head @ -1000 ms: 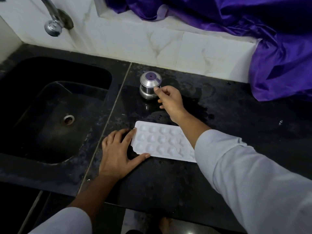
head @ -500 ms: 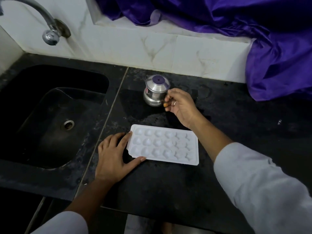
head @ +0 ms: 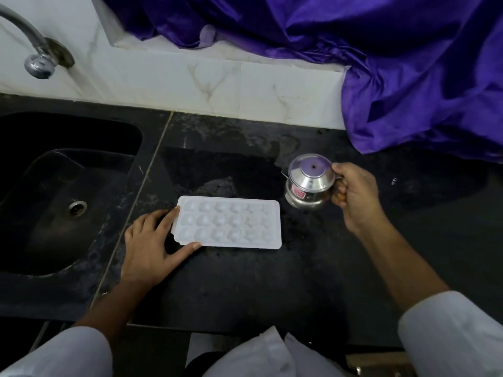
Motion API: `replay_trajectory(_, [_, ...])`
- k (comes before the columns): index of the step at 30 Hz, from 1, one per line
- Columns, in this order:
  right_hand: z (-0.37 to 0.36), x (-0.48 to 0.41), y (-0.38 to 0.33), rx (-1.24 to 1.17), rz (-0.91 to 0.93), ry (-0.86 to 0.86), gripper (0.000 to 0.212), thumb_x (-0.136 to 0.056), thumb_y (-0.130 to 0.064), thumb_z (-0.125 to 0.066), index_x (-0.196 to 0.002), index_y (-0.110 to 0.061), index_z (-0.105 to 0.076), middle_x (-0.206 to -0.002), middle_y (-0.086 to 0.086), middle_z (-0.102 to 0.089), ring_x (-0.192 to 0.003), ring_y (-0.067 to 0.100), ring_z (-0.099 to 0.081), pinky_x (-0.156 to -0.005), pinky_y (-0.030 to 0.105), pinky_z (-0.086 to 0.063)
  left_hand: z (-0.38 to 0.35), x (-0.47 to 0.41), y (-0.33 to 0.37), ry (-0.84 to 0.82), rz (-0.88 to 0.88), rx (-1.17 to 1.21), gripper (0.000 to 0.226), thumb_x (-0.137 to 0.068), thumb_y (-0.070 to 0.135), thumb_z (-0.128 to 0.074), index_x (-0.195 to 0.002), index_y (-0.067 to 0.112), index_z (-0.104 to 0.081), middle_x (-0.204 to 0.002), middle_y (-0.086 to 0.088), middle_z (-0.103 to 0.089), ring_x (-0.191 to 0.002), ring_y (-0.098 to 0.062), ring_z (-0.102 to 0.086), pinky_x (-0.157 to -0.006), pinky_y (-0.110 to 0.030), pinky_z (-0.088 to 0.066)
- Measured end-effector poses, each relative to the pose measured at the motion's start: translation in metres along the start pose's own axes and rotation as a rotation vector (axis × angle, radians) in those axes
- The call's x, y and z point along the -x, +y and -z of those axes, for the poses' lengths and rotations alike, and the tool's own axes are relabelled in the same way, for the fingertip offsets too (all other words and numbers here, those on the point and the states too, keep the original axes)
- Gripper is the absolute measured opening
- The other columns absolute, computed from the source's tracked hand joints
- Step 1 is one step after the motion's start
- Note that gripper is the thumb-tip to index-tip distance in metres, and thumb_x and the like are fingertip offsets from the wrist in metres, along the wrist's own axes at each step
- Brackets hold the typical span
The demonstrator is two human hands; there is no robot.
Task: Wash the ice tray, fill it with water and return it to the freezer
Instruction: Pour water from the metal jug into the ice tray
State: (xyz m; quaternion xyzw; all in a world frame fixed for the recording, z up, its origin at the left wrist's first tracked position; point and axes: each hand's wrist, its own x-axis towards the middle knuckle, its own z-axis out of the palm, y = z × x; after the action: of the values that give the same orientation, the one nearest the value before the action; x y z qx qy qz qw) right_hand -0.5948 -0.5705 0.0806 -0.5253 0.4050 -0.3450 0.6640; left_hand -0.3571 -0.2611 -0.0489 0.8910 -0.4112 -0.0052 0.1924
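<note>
**Ice tray flat on the worktop, steel jug held at its far right corner**

The white ice tray [head: 228,222] is laid flat on the black worktop [head: 245,289], towards its left side, with one long side turned to the person. 3 rows of 6 rounded cavities are seen in it; whether water lies in them cannot be told.

Just beyond the tray's far right corner a small lidded steel jug [head: 309,183] is held. Its contents are hidden by the lid, and whether its base touches the worktop cannot be told.

The left hand [head: 148,247] is laid flat on the worktop at the tray's left end. Its fingers are straight and spread, with the index finger against the short edge and the thumb tip against the near long edge. The right hand [head: 356,197] is curled round the jug's handle, with the thumb at the lid's rim.

A dark sink [head: 54,186] is set past the worktop's left edge, with a tap [head: 35,55] above it. A purple cloth [head: 408,63] is draped over the far right corner.
</note>
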Motion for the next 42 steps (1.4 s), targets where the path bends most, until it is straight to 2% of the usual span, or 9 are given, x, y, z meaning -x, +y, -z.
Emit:
replay_trajectory(4, [0.011,0.001,0.009,0.045,0.008,0.071,0.029,-0.097,-0.013,-0.064,-0.068,-0.016,-0.059,-0.048,-0.01,-0.047,-0.042,0.001,-0.042,-0.04,0.015,-0.032,0.0,-0.001,0.0,-0.004,0.004,-0.011,0.094,-0.082,0.087,-0.046,-0.158,0.031,-0.045,-0.143,-0.003,-0.055,-0.133,-0.032,-0.045,-0.109,-0.056,-0.035])
replay_trajectory(10, [0.011,-0.008,0.023,0.158,0.088,0.107,0.051,-0.094,-0.01,-0.069,-0.048,-0.02,-0.048,-0.045,-0.011,-0.039,-0.044,0.004,-0.034,-0.045,0.018,-0.029,-0.001,0.0,0.0,-0.022,0.009,-0.032,0.097,-0.083,0.088,-0.042,-0.161,0.031,-0.04,-0.145,-0.005,-0.053,-0.134,-0.034,-0.044,-0.109,-0.058,-0.035])
replay_trajectory(14, [0.006,-0.014,0.025,0.31,0.14,0.073,0.053,-0.091,-0.013,-0.07,-0.045,-0.019,-0.045,-0.043,-0.011,-0.037,-0.045,0.005,-0.032,-0.046,0.023,-0.029,-0.001,0.001,0.001,-0.018,0.023,-0.021,0.104,-0.079,0.089,-0.046,-0.16,0.023,-0.04,-0.148,-0.008,-0.052,-0.135,-0.034,-0.043,-0.11,-0.058,-0.034])
replay_trajectory(18, [0.003,-0.019,0.025,0.518,0.187,0.031,0.049,-0.083,-0.035,-0.07,-0.05,-0.008,-0.047,-0.043,-0.006,-0.041,-0.046,0.012,-0.037,-0.052,0.031,-0.035,-0.001,0.0,0.0,-0.015,0.004,-0.004,0.104,-0.079,0.091,-0.046,-0.155,0.02,-0.046,-0.152,-0.009,-0.05,-0.141,-0.033,-0.041,-0.116,-0.058,-0.031])
replay_trajectory(25, [-0.005,-0.02,0.022,0.773,0.32,0.064,0.053,-0.088,-0.031,-0.07,-0.048,-0.008,-0.043,-0.041,-0.005,-0.04,-0.044,0.012,-0.038,-0.053,0.031,-0.038,-0.003,-0.001,-0.002,-0.03,0.01,-0.011,0.105,-0.078,0.093,-0.046,-0.156,0.022,-0.045,-0.155,-0.007,-0.049,-0.144,-0.032,-0.04,-0.119,-0.056,-0.028])
replay_trajectory(30, [0.005,-0.025,0.024,0.461,0.128,0.094,0.044,-0.086,-0.024,-0.073,-0.051,-0.01,-0.051,-0.05,0.001,-0.044,-0.052,0.015,-0.042,-0.056,0.034,-0.037,-0.002,-0.001,-0.003,-0.024,0.008,-0.007,0.104,-0.078,0.092,-0.047,-0.155,0.022,-0.045,-0.154,-0.008,-0.049,-0.144,-0.032,-0.04,-0.119,-0.057,-0.028])
replay_trajectory(34, [0.008,-0.019,0.021,0.082,-0.02,0.148,0.031,-0.094,-0.016,-0.067,-0.065,-0.019,-0.057,-0.05,-0.009,-0.049,-0.044,0.004,-0.045,-0.043,0.018,-0.033,-0.003,-0.001,-0.003,-0.021,0.002,-0.006,0.104,-0.078,0.091,-0.047,-0.155,0.022,-0.046,-0.154,-0.008,-0.049,-0.144,-0.032,-0.04,-0.119,-0.057,-0.027])
replay_trajectory(37, [0.004,-0.016,0.015,-0.141,-0.042,0.102,0.027,-0.098,-0.019,-0.061,-0.07,-0.018,-0.061,-0.051,-0.008,-0.05,-0.039,0.004,-0.041,-0.035,0.018,-0.026,-0.002,-0.001,-0.002,-0.019,0.003,-0.007,0.104,-0.078,0.091,-0.047,-0.155,0.021,-0.046,-0.154,-0.008,-0.05,-0.144,-0.032,-0.04,-0.119,-0.057,-0.028])
replay_trajectory(42, [-0.015,-0.018,0.003,-0.155,-0.019,0.041,0.029,-0.097,-0.019,-0.061,-0.068,-0.02,-0.062,-0.052,-0.008,-0.049,-0.039,0.005,-0.036,-0.035,0.019,-0.021,-0.002,-0.001,-0.001,-0.014,0.002,-0.006,0.104,-0.078,0.092,-0.046,-0.154,0.02,-0.047,-0.154,-0.007,-0.05,-0.144,-0.031,-0.04,-0.119,-0.056,-0.029])
